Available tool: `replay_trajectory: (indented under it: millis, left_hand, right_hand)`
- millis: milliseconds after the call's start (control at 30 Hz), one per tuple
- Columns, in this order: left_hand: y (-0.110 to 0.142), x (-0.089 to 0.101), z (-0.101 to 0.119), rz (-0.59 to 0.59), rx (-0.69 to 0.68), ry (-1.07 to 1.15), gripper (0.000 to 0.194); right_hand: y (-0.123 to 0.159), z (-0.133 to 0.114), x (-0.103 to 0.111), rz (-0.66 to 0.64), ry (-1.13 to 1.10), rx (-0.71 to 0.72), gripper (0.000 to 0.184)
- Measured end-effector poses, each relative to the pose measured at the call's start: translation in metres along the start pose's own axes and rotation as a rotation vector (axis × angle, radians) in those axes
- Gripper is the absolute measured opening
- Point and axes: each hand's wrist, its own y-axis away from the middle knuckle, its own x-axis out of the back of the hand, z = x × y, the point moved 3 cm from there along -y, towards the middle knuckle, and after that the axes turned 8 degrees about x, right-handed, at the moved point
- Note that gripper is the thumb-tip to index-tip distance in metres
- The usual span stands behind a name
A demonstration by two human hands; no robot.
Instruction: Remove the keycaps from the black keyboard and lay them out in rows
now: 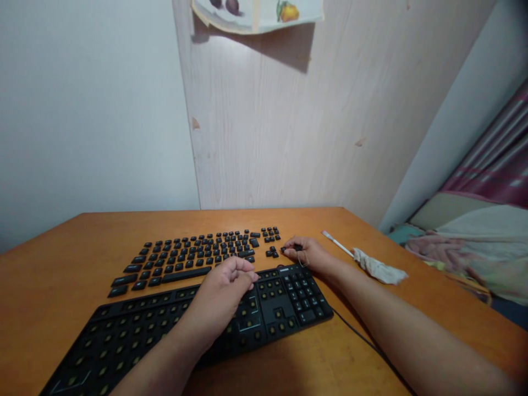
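A black keyboard [277, 308] lies on the desk, most of its key positions bare with yellowish spots showing; the number pad at its right end still carries keycaps. Over its upper middle edge is my left hand [229, 294], thumb and fingers pressed together; whatever they may hold is hidden. Beyond the keyboard, my right hand [309, 254] rests on the desk with its fingertips pinched at a small black keycap [282, 250]. More dark keycaps show partly under that hand. Loose keycaps [185, 256] lie in rows behind the keyboard, including a long spacebar [186, 274].
To the right lie a brush [337, 242] and a crumpled whitish cloth [377, 267] around its lower end. The keyboard's cable [363, 336] runs beneath my right forearm. A wall panel [264, 137] stands behind the desk [49, 286]; bedding [474, 236] is at the right.
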Motion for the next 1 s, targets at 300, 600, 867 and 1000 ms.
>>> replay_trajectory:
  millis: [300, 600, 867, 1000]
  left_hand:
    - [-0.003, 0.001, -0.006, -0.003, -0.004, -0.038, 0.021]
    - [-0.001, -0.002, -0.005, -0.006, -0.016, -0.058, 0.021]
    - [-0.003, -0.001, -0.008, -0.033, -0.039, -0.061, 0.022]
    - [-0.004, -0.001, -0.011, -0.026, -0.046, -0.074, 0.023]
  right_hand:
    - [-0.004, 0.005, -0.002, -0.032, -0.026, -0.017, 0.025]
    - [-0.006, 0.001, -0.006, -0.005, -0.05, -0.112, 0.025]
    - [-0.005, 0.002, -0.007, -0.016, -0.073, -0.171, 0.029]
    - [-0.006, 0.004, -0.007, -0.022, -0.045, -0.157, 0.028]
